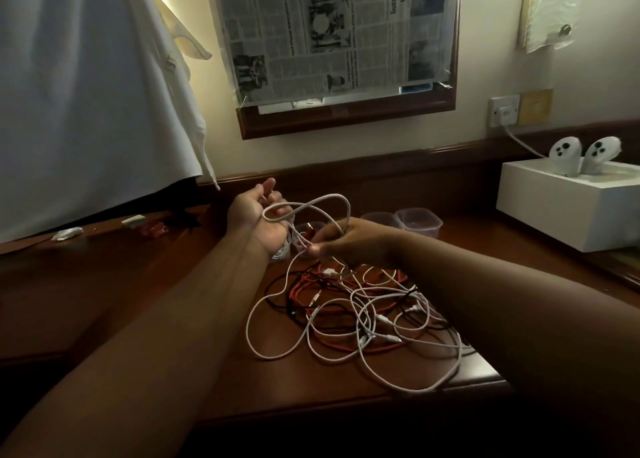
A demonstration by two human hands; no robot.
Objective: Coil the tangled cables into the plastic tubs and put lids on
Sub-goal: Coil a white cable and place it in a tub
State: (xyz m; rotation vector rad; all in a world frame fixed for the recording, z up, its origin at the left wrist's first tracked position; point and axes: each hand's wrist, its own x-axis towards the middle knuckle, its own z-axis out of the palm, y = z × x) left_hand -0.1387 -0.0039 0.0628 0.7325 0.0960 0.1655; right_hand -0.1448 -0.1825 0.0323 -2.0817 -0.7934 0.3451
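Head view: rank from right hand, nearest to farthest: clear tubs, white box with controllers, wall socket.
From the right hand:
1. Clear tubs, just behind it on the desk.
2. White box, far right, holding two controllers.
3. Wall socket, up on the wall behind the box.

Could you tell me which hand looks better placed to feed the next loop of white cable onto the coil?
The right hand, probably: it pinches the white cable leading from the tangled cables, while the left hand already has a loop round it.

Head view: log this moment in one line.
left hand: white cable looped around it | right hand: pinches same cable | cable pile: tangled on desk | tubs: no lids
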